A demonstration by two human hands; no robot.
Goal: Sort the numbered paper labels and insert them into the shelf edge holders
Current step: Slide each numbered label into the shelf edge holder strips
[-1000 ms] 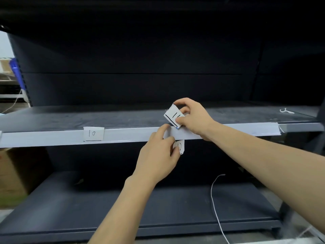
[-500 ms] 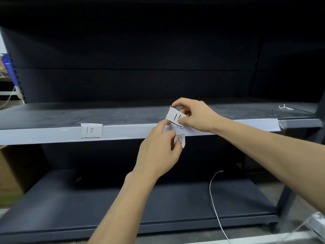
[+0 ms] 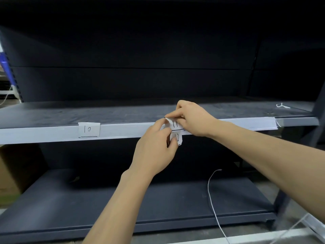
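Note:
A pale edge holder strip (image 3: 123, 130) runs along the front of the dark middle shelf. A paper label marked 10 (image 3: 89, 129) sits in it at the left. My right hand (image 3: 192, 118) pinches a label marked 11 (image 3: 175, 124) against the strip, its top edge curled over the strip's upper lip. My left hand (image 3: 156, 148) is just below and left of it, its thumb touching the 11 label's left edge, while its fingers grip a label marked 12 (image 3: 177, 139) below the strip.
A white cable (image 3: 213, 205) hangs down over the lower shelf (image 3: 88, 205). A small white object (image 3: 282, 106) lies at the middle shelf's far right. A cardboard box (image 3: 10, 173) stands at the left. Dark back panels rise behind the shelf.
My right hand has brought the 11 label down from above the shelf edge onto the holder strip. My left hand, still holding the 12 label, has stayed just below it.

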